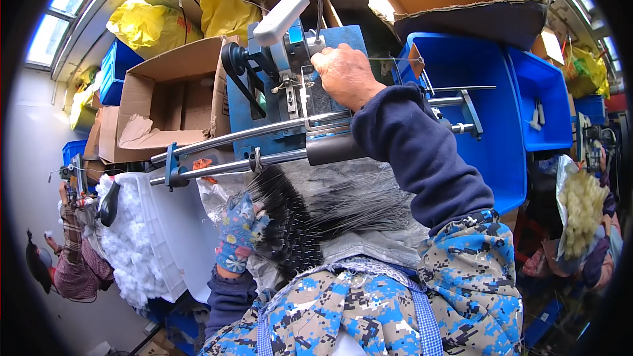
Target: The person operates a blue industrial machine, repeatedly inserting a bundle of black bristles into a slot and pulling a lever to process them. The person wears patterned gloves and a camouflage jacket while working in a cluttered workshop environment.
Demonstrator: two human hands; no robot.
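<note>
My right hand (346, 76), bare below a dark blue cuff, reaches onto a blue machine (280, 102) with its fingers curled down at the metal block. What they grip is hidden under them. In a floral glove, my left hand (239, 232) is closed at the left edge of a spread of thin black wires (290, 231) with pale tips; what it holds is unclear. Grey thin wires (362, 207) lie beside these on a silvery sheet (330, 178) over my lap. Two steel rails (244, 148) cross the machine's front.
A white lamp (281, 20) and a black pulley (234, 59) top the machine. An open cardboard box (168, 86) stands left, a large blue bin (468, 118) right. White fluff (128, 244) fills a white tub. People work at both sides.
</note>
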